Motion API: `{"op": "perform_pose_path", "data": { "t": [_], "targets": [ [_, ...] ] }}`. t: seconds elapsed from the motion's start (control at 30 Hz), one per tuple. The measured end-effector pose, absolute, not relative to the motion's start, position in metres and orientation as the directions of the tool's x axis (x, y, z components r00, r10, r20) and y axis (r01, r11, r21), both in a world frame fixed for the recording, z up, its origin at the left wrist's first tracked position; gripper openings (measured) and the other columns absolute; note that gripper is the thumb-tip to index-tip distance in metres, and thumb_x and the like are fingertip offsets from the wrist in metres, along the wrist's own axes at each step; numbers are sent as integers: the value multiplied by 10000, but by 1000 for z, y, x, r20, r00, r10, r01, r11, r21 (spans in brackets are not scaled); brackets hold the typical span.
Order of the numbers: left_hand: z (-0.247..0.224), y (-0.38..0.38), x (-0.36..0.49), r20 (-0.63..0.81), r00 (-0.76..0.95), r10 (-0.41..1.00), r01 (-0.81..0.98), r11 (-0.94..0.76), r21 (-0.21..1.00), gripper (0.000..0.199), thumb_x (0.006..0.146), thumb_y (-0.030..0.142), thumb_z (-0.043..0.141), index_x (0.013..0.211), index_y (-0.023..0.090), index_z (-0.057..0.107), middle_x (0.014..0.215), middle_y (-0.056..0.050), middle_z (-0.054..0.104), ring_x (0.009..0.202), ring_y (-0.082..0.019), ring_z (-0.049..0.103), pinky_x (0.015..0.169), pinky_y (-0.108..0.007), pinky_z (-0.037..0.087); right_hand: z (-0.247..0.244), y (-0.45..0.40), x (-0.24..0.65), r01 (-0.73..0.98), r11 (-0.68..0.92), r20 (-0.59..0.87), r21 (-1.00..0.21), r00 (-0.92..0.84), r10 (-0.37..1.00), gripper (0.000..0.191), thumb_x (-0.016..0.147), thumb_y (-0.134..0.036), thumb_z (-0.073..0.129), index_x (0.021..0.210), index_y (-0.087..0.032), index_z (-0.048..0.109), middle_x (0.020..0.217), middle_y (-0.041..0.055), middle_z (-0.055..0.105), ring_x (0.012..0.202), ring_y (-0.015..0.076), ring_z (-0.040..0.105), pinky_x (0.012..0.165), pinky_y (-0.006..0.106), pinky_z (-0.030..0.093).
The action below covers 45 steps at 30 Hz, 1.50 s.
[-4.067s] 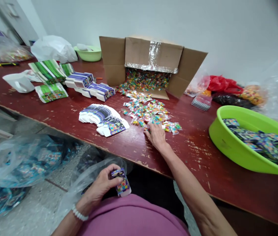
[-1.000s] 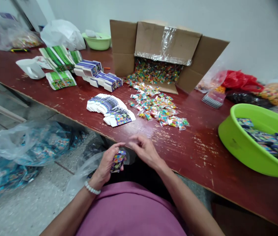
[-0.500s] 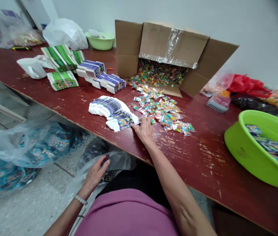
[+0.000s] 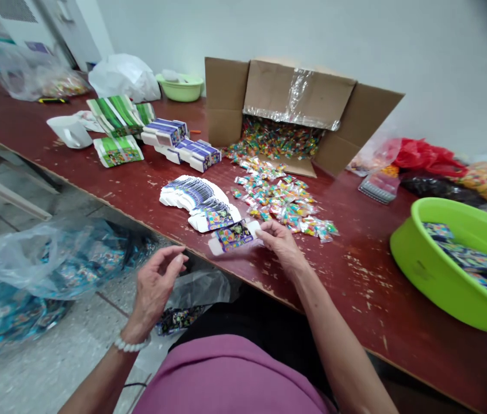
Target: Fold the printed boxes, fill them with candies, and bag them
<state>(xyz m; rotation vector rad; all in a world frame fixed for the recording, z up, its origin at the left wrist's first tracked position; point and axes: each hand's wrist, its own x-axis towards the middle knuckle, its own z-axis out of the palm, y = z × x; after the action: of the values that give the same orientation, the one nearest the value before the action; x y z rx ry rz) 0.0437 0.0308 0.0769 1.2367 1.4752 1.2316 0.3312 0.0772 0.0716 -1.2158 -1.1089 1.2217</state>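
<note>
Pinched between the thumb and fingers of my right hand (image 4: pixel 281 244) is the white end flap of a flattened small carton (image 4: pixel 233 236), printed purple with colourful pictures. The carton is held just above the red table, close to its front edge. Behind it lies a fanned-out row of the same flat cartons (image 4: pixel 198 198). My left hand (image 4: pixel 155 282) hangs in front of the table edge with nothing in it, fingers bent and thumb apart. Wrapped candies (image 4: pixel 284 201) are spread on the table beyond my right hand.
An open cardboard box (image 4: pixel 226 109) of candies stands at the back. To the right is a green basin (image 4: pixel 415 276) holding filled dark packets. Bundled purple cartons (image 4: pixel 198 154), green cartons (image 4: pixel 118 150) and a white mug (image 4: pixel 69 132) stand left. Plastic bags (image 4: pixel 75 259) lie below the table.
My right hand has drawn one flat carton off the end of the fanned row, towards me and to the right. My left hand has risen towards the table edge.
</note>
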Motion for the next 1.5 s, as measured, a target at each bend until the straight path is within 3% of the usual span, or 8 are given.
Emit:
{"op": "perform_pose_path", "data": {
  "t": [0.13,0.27,0.37,0.7,0.9,1.23,1.37,1.5],
  "targets": [
    [101,41,69,-198,142,970,-92,212,973,431,832,535,676,1040,162,729,923,-71,751,820,-188,677,785,-282,516,86,51,333,-137,-62,-51,-989,-82,995,278,728,-417,801,798,-193,652,679,-43,595,541,84,436,517,220,324],
    [105,28,97,-387,757,527,-139,708,693,609,782,623,687,1121,119,722,1001,-157,761,894,-280,734,811,-365,550,97,31,322,-200,-99,-56,-975,-208,977,240,771,-393,795,843,-199,673,780,-13,663,669,118,564,635,243,437],
    [97,13,110,-309,863,401,-134,770,624,610,704,522,800,1144,109,707,870,-121,760,760,-279,754,762,-385,573,101,21,316,-236,-129,-70,-963,-243,967,239,784,-392,794,874,-201,682,823,-2,683,715,127,598,676,253,463],
    [104,5,121,-389,613,688,-171,596,785,364,720,388,846,904,113,694,728,-77,743,570,-209,726,557,-262,551,98,6,305,-359,-161,-59,-919,-280,958,432,747,-396,833,1097,-217,654,872,6,716,691,115,641,632,228,496],
    [90,8,128,-335,508,794,-157,468,870,315,784,394,791,876,106,702,767,-62,732,648,-171,702,638,-267,554,96,-7,290,-210,-170,-148,-963,-115,982,288,804,-468,727,821,-187,671,557,-37,600,454,106,523,472,236,446],
    [91,-4,130,-85,228,970,-127,116,985,778,817,299,746,1464,289,315,1118,-45,708,892,-194,724,788,-330,602,87,-2,285,-181,-58,-90,-982,169,981,424,759,-399,759,1109,-235,585,775,-7,708,681,164,657,621,266,529],
    [95,-4,129,-69,257,964,-105,99,990,613,837,298,710,1396,260,462,1358,-90,618,1105,-231,662,872,-321,578,81,-4,279,-252,5,-32,-968,145,989,322,799,-410,741,1053,-226,667,865,17,720,749,157,653,696,272,527],
    [95,0,125,-137,315,939,-138,188,972,414,830,332,726,1199,226,571,1107,-56,713,943,-206,685,767,-289,580,81,-1,285,-225,-45,-75,-973,131,989,282,768,-462,763,802,-187,711,716,-4,666,616,118,563,589,237,458]
  ]
}}
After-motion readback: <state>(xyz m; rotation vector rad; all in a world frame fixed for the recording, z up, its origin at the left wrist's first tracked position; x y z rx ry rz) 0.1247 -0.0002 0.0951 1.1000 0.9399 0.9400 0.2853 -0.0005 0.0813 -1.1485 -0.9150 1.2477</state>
